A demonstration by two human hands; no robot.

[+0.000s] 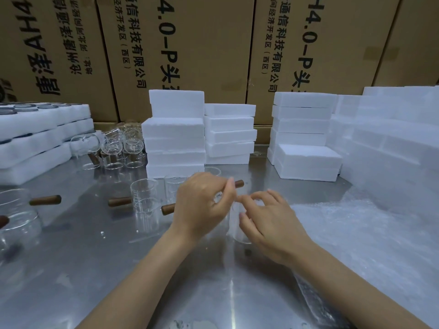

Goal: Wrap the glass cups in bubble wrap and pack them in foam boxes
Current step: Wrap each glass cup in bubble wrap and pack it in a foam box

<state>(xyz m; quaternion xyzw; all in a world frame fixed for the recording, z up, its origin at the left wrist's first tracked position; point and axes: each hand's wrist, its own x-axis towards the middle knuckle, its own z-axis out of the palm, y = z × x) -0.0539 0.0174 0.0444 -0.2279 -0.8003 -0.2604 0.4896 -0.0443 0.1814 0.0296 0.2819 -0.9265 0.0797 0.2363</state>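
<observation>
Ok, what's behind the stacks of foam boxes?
Big printed cardboard boxes stand right behind the foam boxes, like a wall. Their lower parts are hidden by the stacks.

Pretty even, cool indoor light here, nothing harsh. A soft sheen is seen on the steel table (pixel 99 269), with a brighter streak of glare just below the hands. Only faint, smeared shadows are cast under the left hand (pixel 202 205) and right hand (pixel 268 219). The foam boxes (pixel 175 134) beyond the hands are nearly blown out, edges barely separated. The bubble wrap (pixel 356 233) to the right is washed into a pale haze. Strong wide-angle bending is noticed on the cardboard cartons (pixel 190 43) far above the hands. Fingertips are slightly softened by blur, and the glass cups (pixel 145 200) to the left are hard to resolve.
</observation>
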